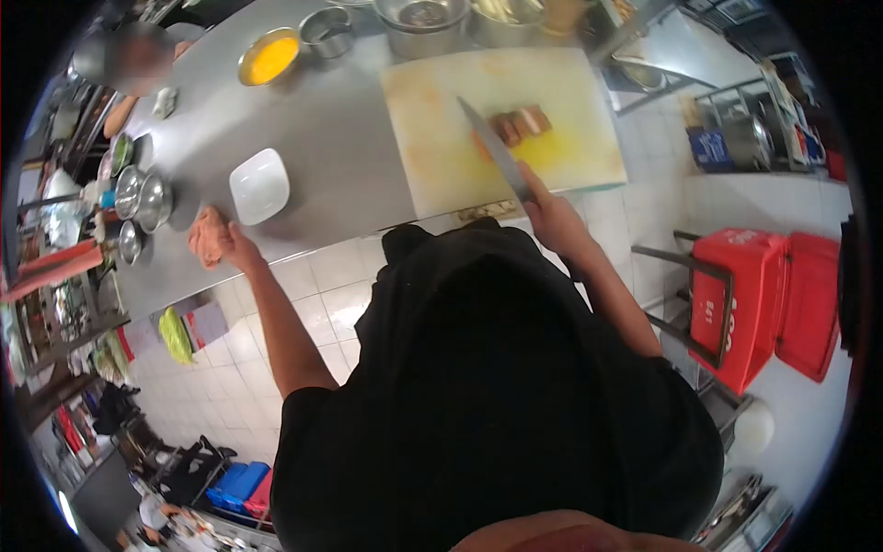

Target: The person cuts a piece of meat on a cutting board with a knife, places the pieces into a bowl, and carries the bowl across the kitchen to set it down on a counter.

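Note:
My right hand (556, 219) grips a kitchen knife (494, 145) by its handle at the near edge of a white cutting board (428, 138). The blade slants up and left over the board, beside several cut pieces of browned meat (529, 120). Yellow stains mark the board around the meat. Far to the left, my left hand (241, 251) is closed on a crumpled pinkish-orange cloth (209, 235) on the steel counter (340, 147). Just right of the cloth stands a white square bowl (259, 187) with nothing visible in it.
A metal bowl of yellow-orange liquid (273, 61) and a steel pot (326, 33) stand at the counter's far side. Several steel bowls (153, 202) are at the left. Another person (124, 60) is across the counter. A red bin (736, 308) stands on the right.

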The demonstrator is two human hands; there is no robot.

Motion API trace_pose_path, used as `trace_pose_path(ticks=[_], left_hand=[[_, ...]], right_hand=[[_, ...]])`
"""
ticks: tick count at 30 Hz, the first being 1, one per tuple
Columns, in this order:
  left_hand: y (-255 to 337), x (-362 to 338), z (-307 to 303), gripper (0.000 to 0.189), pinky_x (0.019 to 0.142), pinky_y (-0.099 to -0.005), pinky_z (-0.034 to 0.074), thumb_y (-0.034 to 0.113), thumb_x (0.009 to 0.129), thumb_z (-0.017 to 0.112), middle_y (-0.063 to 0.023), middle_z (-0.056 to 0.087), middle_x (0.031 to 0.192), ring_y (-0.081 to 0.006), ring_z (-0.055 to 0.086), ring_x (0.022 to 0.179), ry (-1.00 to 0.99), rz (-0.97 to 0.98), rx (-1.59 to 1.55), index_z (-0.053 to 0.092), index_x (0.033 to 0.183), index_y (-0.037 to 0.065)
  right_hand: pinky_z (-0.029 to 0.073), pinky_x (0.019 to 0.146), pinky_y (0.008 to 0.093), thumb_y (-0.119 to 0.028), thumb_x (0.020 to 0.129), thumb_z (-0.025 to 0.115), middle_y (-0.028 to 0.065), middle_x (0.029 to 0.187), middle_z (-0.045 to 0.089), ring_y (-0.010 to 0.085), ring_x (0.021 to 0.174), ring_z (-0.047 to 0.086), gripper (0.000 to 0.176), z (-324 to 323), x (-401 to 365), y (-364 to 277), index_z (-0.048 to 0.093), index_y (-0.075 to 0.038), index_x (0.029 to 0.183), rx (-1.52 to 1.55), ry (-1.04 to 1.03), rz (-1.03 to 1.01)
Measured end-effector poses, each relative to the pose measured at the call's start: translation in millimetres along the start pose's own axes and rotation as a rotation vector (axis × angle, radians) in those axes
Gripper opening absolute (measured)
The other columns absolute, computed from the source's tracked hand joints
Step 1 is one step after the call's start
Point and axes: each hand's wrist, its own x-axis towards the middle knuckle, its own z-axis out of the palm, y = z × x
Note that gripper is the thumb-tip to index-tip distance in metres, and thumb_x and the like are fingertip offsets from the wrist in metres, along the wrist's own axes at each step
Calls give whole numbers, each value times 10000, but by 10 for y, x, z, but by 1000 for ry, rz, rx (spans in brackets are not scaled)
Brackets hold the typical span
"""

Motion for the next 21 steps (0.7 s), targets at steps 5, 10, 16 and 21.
trace_pose_path(ticks=[5, 10, 16, 21], left_hand=[[107, 118, 50, 320, 906, -279, 479, 177, 1017, 651, -67, 667, 1115, -145, 599, 1003, -119, -153, -38, 622, 1235, -55], [-228, 109, 246, 391, 925, -296, 480, 192, 1014, 646, -84, 654, 1156, -160, 608, 1036, -185, -243, -58, 578, 1305, -59], [28, 88, 626, 476, 959, -311, 467, 200, 1008, 660, -89, 654, 1181, -174, 600, 1088, -242, -427, -251, 530, 1383, -63], [-126, 74, 870, 503, 934, -312, 482, 210, 1004, 668, -109, 663, 1183, -188, 619, 1066, -266, -421, -277, 519, 1396, -65]], right_hand=[[503, 874, 568, -125, 990, 517, 364, 1017, 670, 525, 983, 653, 700, 193, 0, 83, 265, -263, 1629, -29, 69, -41], [504, 877, 562, -129, 1002, 510, 361, 1022, 673, 524, 981, 654, 696, 36, -82, 202, 258, -267, 1635, -14, 203, 47], [514, 833, 566, -134, 1001, 510, 345, 963, 684, 512, 921, 666, 720, 128, -114, 254, 222, -285, 1643, -73, 169, 82], [516, 794, 579, -153, 1001, 513, 318, 890, 691, 498, 860, 674, 746, 252, -94, 257, 177, -318, 1647, -188, 135, 144]])
